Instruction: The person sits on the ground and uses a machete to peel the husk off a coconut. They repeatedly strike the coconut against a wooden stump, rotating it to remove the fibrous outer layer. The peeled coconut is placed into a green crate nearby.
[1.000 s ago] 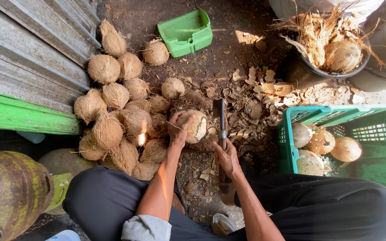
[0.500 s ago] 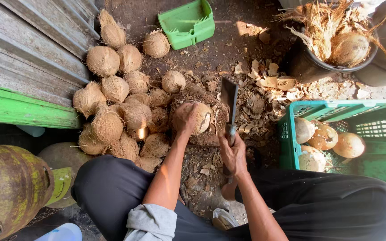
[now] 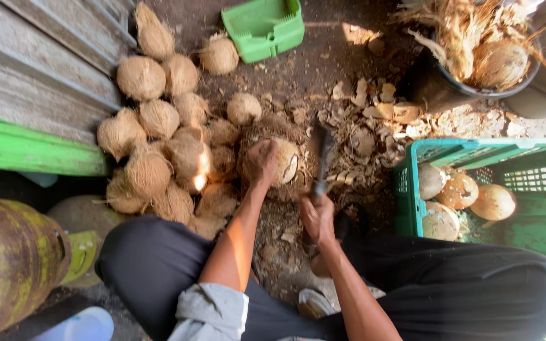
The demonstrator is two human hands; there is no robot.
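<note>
On the ground, centre: coconut (image 3: 284, 161), half hidden by left hand (image 3: 261, 161)
Left grip: clamped on coconut
Right hand (image 3: 316, 216): grip closed on knife (image 3: 322, 156)
Blade: blurred, edge unclear
Crate (image 3: 412, 189): cut off right

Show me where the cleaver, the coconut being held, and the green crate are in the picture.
cleaver (image 3: 323, 151): head view, on the dark blade.
held coconut (image 3: 287, 161): head view, on its pale peeled side, beside the left hand (image 3: 261, 161).
green crate (image 3: 450, 146): head view, on the top rim.
</note>
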